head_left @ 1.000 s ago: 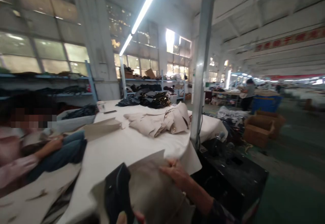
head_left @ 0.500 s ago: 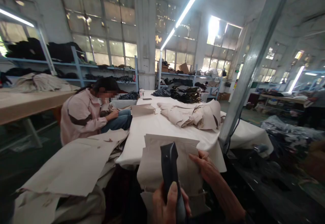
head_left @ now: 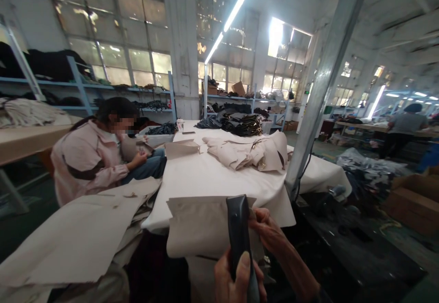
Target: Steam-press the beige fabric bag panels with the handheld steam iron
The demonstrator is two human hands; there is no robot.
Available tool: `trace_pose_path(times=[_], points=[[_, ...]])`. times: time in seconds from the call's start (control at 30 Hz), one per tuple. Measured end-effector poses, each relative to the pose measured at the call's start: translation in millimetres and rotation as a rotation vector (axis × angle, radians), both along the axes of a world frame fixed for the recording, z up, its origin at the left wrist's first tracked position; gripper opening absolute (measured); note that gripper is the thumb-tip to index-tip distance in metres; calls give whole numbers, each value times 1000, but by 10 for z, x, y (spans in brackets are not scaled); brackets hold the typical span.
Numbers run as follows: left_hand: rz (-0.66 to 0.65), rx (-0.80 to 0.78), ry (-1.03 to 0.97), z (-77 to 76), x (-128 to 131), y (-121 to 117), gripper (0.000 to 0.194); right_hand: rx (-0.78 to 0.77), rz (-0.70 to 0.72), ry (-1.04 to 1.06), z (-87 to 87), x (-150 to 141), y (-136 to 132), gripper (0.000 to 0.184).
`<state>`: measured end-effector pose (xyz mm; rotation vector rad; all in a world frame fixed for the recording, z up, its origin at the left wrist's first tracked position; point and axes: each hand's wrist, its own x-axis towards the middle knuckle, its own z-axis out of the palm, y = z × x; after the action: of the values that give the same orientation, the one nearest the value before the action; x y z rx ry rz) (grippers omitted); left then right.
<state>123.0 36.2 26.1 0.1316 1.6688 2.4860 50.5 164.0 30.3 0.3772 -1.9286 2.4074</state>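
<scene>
My left hand [head_left: 233,278] is wrapped round a dark, elongated hand tool [head_left: 238,220], its thumb lying along the near side. The tool stands almost upright in front of beige fabric-like panels [head_left: 199,225] that hang over the near edge of the white-covered table [head_left: 192,175]. My right hand [head_left: 267,227], fingers closed in a pinch, grips the panels' right edge just beside the tool. What its fingertips press on is partly hidden by the tool.
A stack of beige panels [head_left: 78,234] lies to the left. More beige pieces [head_left: 250,152] and a dark pile [head_left: 240,122] sit further back. A metal post [head_left: 318,97] rises at right, near a cardboard box [head_left: 416,200]. A seated person [head_left: 99,152] works at left.
The view has swung right. The tool has moved right across the panels, and my right hand has gone from fingers laid on the panels to a closer pinch at their edge.
</scene>
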Motion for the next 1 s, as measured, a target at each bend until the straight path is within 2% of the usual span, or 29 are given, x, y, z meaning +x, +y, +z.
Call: trace_pose_path(times=[0.27, 0.5, 0.63, 0.8, 1.0], points=[[14, 25, 20, -71, -78, -6, 48, -5, 6, -64, -47, -81, -9, 20], [16, 78, 14, -75, -150, 1, 46, 21, 86, -137, -86, -84, 19, 14], [113, 24, 29, -49, -207, -139, 47, 52, 102, -194, -109, -37, 50, 14], [272, -59, -4, -1, -242, -367, 46, -35, -7, -208, -85, -67, 50, 19], [274, -48, -12, 32, -211, -423, 44, -82, -165, -139, 65, -391, 105, 22]])
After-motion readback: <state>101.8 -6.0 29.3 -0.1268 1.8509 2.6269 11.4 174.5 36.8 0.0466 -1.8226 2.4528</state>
